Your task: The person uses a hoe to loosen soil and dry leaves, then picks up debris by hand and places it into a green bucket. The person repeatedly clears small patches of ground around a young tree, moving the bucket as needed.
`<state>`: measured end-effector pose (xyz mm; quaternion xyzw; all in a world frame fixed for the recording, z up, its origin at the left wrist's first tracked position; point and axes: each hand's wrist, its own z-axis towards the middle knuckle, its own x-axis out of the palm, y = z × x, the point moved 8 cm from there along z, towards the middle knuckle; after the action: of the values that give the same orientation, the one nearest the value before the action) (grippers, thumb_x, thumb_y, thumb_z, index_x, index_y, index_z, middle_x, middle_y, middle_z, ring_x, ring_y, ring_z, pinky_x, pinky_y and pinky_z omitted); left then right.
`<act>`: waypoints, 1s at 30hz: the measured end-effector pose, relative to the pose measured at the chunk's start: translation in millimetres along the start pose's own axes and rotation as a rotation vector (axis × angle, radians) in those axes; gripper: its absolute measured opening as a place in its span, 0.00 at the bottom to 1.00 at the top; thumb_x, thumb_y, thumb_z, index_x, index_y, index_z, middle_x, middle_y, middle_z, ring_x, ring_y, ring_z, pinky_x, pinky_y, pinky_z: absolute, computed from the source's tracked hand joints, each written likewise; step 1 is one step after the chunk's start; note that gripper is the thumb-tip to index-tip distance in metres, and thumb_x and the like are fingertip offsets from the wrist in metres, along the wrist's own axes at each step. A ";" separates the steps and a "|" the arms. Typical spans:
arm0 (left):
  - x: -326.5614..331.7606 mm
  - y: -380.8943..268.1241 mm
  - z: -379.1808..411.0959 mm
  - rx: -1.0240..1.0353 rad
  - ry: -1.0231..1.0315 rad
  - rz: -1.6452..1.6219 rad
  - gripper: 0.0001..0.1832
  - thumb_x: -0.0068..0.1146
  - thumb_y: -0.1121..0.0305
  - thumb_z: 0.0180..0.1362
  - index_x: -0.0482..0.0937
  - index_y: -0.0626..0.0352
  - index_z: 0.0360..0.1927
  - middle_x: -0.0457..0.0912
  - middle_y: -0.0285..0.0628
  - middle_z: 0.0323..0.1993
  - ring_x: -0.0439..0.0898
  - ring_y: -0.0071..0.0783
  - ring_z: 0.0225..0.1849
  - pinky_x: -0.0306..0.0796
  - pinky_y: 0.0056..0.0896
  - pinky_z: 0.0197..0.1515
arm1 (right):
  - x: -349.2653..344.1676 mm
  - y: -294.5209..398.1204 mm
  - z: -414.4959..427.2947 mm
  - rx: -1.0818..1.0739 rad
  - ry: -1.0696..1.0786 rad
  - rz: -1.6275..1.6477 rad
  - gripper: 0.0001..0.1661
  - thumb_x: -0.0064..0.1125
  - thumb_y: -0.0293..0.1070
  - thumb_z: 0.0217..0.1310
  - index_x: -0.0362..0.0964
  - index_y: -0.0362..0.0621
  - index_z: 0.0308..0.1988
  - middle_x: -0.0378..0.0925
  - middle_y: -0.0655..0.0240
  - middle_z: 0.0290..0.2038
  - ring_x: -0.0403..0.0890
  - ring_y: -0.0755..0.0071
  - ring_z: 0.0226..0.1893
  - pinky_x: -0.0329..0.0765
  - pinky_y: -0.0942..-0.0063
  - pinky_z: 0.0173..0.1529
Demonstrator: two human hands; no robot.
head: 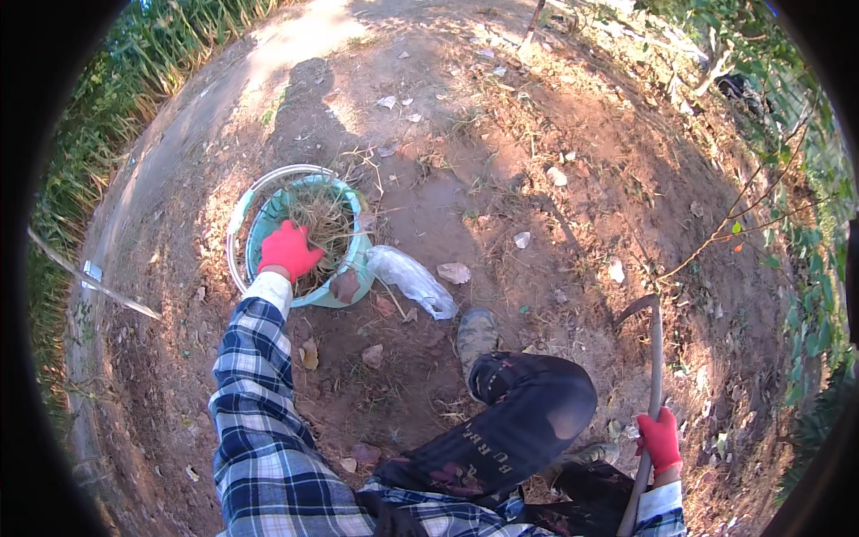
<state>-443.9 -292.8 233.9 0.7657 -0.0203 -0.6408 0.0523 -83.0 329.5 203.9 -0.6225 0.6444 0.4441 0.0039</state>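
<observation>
My left hand (290,252), in a red glove, is inside a light green bucket (363,268), on top of dry grass (322,213). Its fingers are partly hidden, so its grip is unclear. A pale hoop-like handle curves round the bucket's far left side. My right hand (659,440), also in a red glove, is closed round the long wooden handle of a sickle (656,362). The sickle's curved blade points left, above the hand. Beside the bucket a clear plastic bag (415,280) lies on the soil.
Dry leaves (453,272) and grass bits lie scattered over bare soil. A thin branch (715,238) reaches in from green foliage at the right. Tall green plants (144,60) line the upper left. A slim trunk (533,25) stands at the top.
</observation>
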 end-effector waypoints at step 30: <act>72.0 -3.3 5.9 0.121 0.218 -0.273 0.28 0.55 0.63 0.49 0.69 0.50 0.57 0.76 0.53 0.50 0.74 0.50 0.52 0.68 0.43 0.55 | 7.8 -7.8 -5.1 -0.048 -0.026 -0.008 0.20 0.60 0.37 0.49 0.65 0.34 0.37 0.73 0.60 0.22 0.78 0.66 0.17 0.74 0.69 0.21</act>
<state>-437.0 -296.8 162.0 0.8279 0.0509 -0.5529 -0.0793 -75.6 321.7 198.2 -0.6193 0.6308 0.4676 -0.0010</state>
